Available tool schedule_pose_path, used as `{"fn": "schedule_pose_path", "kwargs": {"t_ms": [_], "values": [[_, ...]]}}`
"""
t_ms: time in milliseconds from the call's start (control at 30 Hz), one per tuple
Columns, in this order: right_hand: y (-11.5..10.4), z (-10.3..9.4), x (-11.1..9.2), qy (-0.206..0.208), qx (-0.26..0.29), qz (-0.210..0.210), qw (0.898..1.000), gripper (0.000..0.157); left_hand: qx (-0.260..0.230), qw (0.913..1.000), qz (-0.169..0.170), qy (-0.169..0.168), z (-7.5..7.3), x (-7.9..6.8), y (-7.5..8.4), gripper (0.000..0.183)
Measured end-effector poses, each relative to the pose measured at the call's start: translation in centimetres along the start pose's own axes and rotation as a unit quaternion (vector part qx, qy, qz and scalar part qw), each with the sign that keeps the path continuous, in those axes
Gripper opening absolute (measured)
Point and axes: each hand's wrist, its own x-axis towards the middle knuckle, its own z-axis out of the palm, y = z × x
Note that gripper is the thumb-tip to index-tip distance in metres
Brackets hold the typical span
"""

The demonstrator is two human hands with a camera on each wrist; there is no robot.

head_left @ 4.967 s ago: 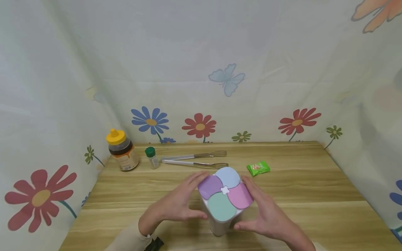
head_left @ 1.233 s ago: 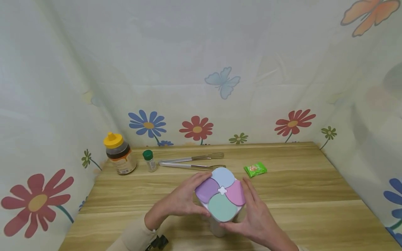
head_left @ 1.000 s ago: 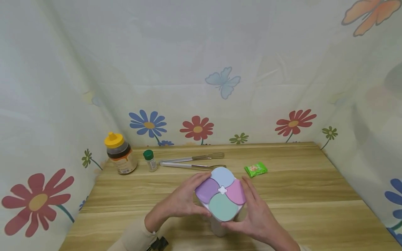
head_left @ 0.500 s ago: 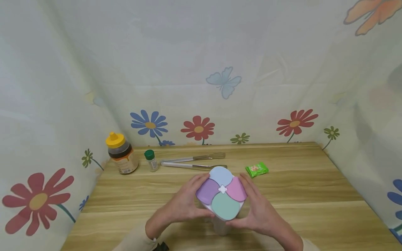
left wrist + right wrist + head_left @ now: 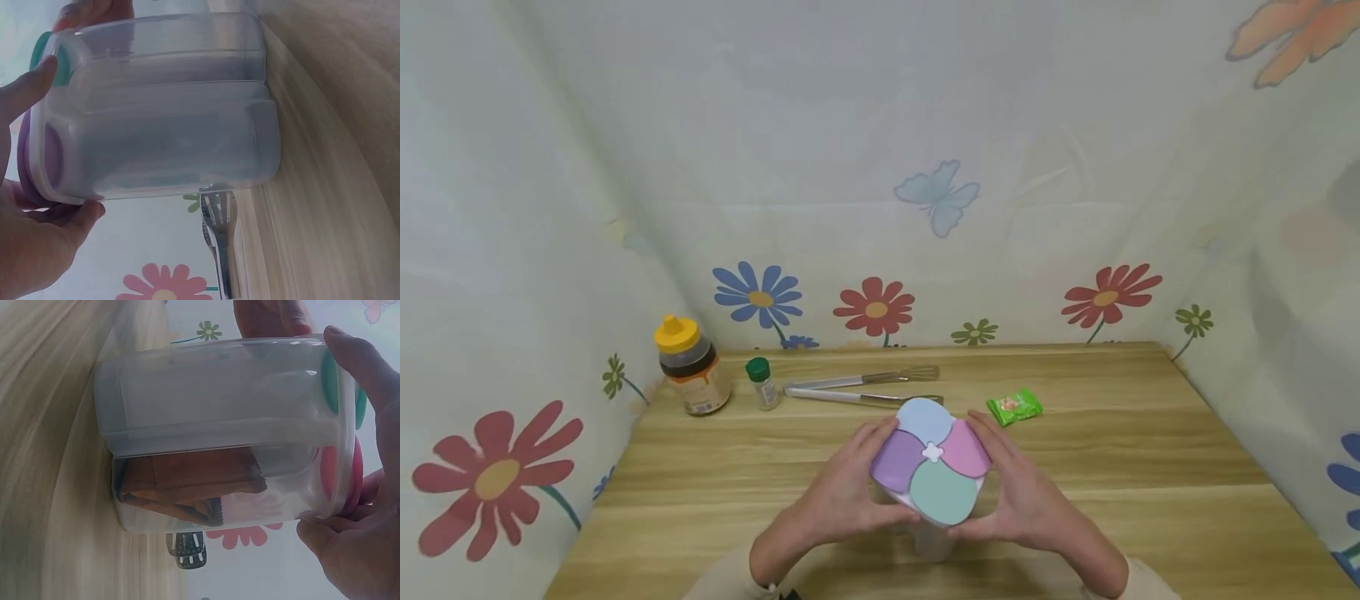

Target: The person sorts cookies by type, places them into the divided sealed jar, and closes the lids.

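A tall clear plastic storage container (image 5: 181,131) with several compartments stands upright on the table. Its lid (image 5: 932,452) carries light blue, purple, pink and green petal-shaped flaps around a small white centre. My left hand (image 5: 844,492) grips the lid's left side, thumb at the near edge and fingers at the far corner. From the other side my right hand (image 5: 1028,500) holds the lid the same way, its thumb close to the left one. Through the wall, the right wrist view shows a brown wrapped packet (image 5: 187,475) inside one compartment.
Behind the container lie metal tongs (image 5: 825,383) with slotted heads. At the back left stand a yellow-capped squeeze bottle (image 5: 697,375) of dark contents and a green-capped spice jar (image 5: 763,385). A green packet (image 5: 1015,406) lies to the right. Flowered curtains enclose the wooden table (image 5: 1135,425).
Both thumbs have closed in on the lid's near edge since five seconds ago. The lid's petals have turned anticlockwise seen from above, green shifting right and light blue left. Other items stay put.
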Motion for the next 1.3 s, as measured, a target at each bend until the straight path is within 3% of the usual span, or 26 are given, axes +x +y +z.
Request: {"fn": "schedule_pose_path", "kwargs": {"t_ms": [200,900,1300], "values": [[0.2,-0.1,0.1,-0.013,0.013,0.011,1.000,0.128,0.018,0.9997,-0.013,0.009,0.2,-0.2,0.4,0.111],[1.3,-0.8,1.1,-0.054,0.035,-0.037,0.997,0.126,0.043,0.9964,-0.060,0.041,0.8,-0.9,1.5,0.112],[1.8,-1.0,1.6,-0.077,0.042,-0.055,0.995,0.126,0.048,0.9942,-0.057,0.077,1.2,-1.2,1.8,0.111]]}}
